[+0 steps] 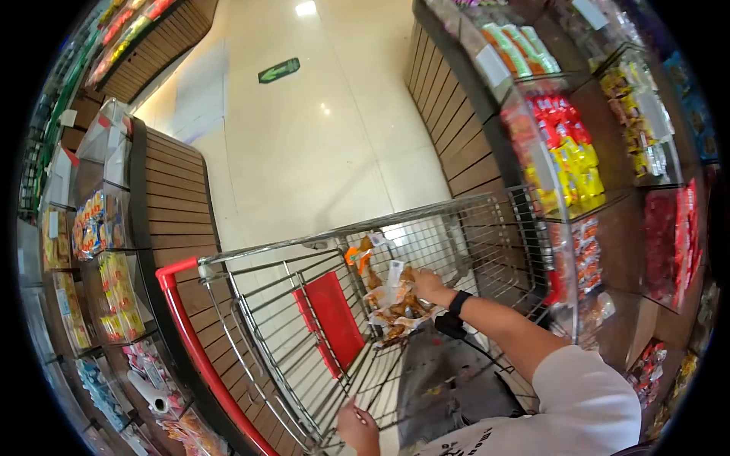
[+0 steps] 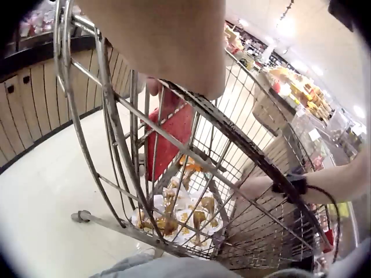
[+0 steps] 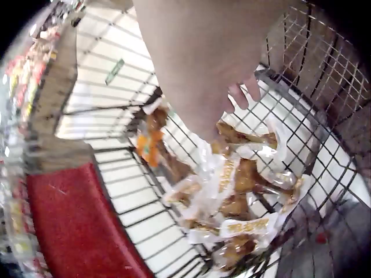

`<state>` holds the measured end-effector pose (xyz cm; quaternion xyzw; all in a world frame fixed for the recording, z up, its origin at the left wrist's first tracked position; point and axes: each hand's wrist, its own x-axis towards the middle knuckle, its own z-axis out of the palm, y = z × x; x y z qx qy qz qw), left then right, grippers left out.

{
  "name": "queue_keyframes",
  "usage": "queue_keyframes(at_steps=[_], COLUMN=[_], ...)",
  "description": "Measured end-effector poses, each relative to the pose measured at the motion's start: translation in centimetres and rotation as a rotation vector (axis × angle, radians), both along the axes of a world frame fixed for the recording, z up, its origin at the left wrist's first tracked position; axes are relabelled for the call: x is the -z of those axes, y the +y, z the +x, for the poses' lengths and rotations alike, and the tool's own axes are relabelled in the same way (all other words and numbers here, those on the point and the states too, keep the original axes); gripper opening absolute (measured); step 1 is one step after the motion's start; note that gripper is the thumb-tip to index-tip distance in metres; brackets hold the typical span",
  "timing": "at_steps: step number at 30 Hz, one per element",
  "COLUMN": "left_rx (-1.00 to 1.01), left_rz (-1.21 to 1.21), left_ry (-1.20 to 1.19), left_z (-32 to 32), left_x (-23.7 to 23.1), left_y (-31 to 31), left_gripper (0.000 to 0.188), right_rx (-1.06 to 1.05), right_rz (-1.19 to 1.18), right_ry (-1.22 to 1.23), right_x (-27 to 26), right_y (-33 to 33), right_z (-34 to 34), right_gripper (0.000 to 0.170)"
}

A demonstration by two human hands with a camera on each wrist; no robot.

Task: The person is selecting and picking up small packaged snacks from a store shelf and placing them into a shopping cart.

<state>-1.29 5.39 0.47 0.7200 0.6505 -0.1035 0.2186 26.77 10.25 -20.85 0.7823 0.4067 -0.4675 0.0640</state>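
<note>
My right hand (image 1: pixel 432 287) reaches down into a metal shopping cart (image 1: pixel 342 228), its fingertips right at a pile of clear-and-white packets (image 1: pixel 395 311) of brown food. In the right wrist view the hand (image 3: pixel 214 75) overlaps a brown packet (image 3: pixel 249 136); I cannot tell whether its thumb and index finger pinch it. My left hand (image 1: pixel 357 427) hangs by the near side of the cart with nothing in it, fingers loosely bent. The left wrist view has that forearm across the cart's rim (image 2: pixel 232 133), the red seat flap (image 2: pixel 171 139) beyond it.
The cart's red handle (image 1: pixel 205 353) lies to the left. Wood-slatted shelves with bagged snacks (image 1: pixel 566 156) stand close on the right, more snack bins (image 1: pixel 99 220) on the left. A tiled aisle (image 1: pixel 304 144) with a green arrow sign (image 1: pixel 279 71) runs ahead.
</note>
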Motion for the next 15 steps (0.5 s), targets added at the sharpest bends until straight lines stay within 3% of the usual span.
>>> queue_keyframes(at_steps=[2, 3, 6, 10, 11, 13, 15], left_rx=[0.062, 0.093, 0.111, 0.143, 0.141, 0.133, 0.127], left_rz=[0.102, 0.159, 0.057, 0.11, 0.116, 0.133, 0.158], left_ry=[0.078, -0.056, -0.017, -0.083, -0.089, -0.124, -0.182], left_z=[-1.7, -0.5, -0.1, -0.1, -0.2, 0.2, 0.6], left_x=[2.1, 1.1, 0.4, 0.6, 0.6, 0.5, 0.4], left_y=[-1.4, -0.4, 0.2, 0.1, 0.1, 0.3, 0.8], left_gripper=[0.005, 0.012, 0.014, 0.01, 0.01, 0.008, 0.025], right_rx=[-0.122, -0.183, -0.229, -0.179, -0.203, 0.005, 0.173], right_rz=[0.004, 0.024, 0.055, 0.061, 0.219, 0.176, 0.25], right_ry=[-0.118, -0.252, -0.423, -0.216, -0.24, 0.009, 0.191], right_x=[4.2, 7.0, 9.5, 10.4, 10.0, 8.3, 5.8], right_y=[0.2, -0.4, -0.9, -1.2, -1.5, -0.9, -1.1], right_z=[-1.3, -2.4, -3.3, -1.4, -0.8, 1.1, 2.9], right_gripper=[0.049, 0.049, 0.048, 0.053, 0.05, 0.047, 0.041])
